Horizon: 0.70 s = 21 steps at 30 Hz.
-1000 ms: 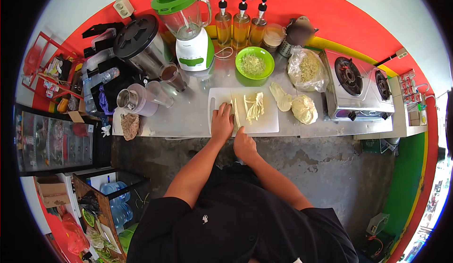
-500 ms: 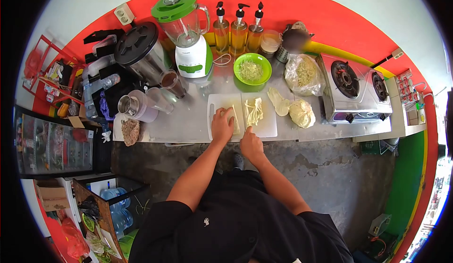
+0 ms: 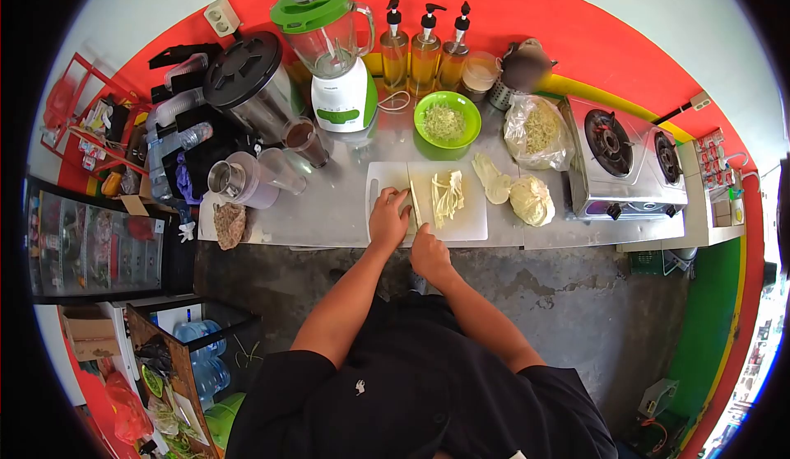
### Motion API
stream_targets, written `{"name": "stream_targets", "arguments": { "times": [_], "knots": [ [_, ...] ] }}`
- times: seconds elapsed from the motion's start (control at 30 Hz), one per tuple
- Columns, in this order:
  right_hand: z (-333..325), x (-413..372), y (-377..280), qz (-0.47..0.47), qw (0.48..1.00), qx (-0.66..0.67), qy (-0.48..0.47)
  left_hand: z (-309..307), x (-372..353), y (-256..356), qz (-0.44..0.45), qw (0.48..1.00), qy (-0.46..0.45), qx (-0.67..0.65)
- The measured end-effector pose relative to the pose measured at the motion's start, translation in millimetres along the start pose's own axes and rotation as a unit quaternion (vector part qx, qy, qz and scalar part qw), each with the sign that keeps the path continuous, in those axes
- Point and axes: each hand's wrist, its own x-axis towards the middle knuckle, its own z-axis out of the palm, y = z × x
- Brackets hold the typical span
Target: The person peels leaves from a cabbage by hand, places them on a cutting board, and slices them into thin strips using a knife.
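On the white cutting board [image 3: 470, 222], my left hand [image 3: 389, 219] presses its fingers on a pale cabbage piece [image 3: 404, 199], which it mostly covers. My right hand [image 3: 430, 253] is closed round the handle of a knife [image 3: 414, 197]; the blade points away from me, beside my left fingertips. Cut cabbage strips [image 3: 447, 198] lie on the board's right half. Right of the board are a loose cabbage leaf [image 3: 491, 179] and a cabbage head [image 3: 532, 200]. Beyond the board stands a green bowl [image 3: 471, 118] holding shredded cabbage [image 3: 444, 121].
A blender [image 3: 341, 97], oil pump bottles [image 3: 425, 60] and a large metal container [image 3: 262, 93] stand at the back. A plastic bag of shreds [image 3: 539, 132] and a gas stove [image 3: 623, 158] are to the right. Cups [image 3: 305, 140] stand left.
My right hand has moved left with the knife, from beside the cut strips to beside my left fingertips. The camera view has shifted slightly.
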Motion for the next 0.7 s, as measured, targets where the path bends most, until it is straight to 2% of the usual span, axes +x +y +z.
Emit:
{"name": "stream_targets", "arguments": {
  "times": [0.23,0.33,0.53,0.63,0.7],
  "knots": [
    [-21,21,-16,0.028,0.998,0.024,-0.049,-10,6,9,-0.033,0.999,-0.032,0.003],
    [-25,36,-17,0.043,0.998,0.027,-0.044,-14,6,6,0.012,0.999,-0.038,0.02],
    [-11,8,-7,0.017,1.0,-0.007,-0.025,-10,6,1,-0.006,0.999,-0.034,0.024],
    [-10,-13,-8,0.038,0.997,0.005,-0.072,-6,5,0,-0.029,0.998,-0.04,0.033],
    [-6,-18,-6,0.034,0.997,-0.003,-0.071,-3,3,-2,-0.004,0.999,-0.02,0.046]
  ]
}}
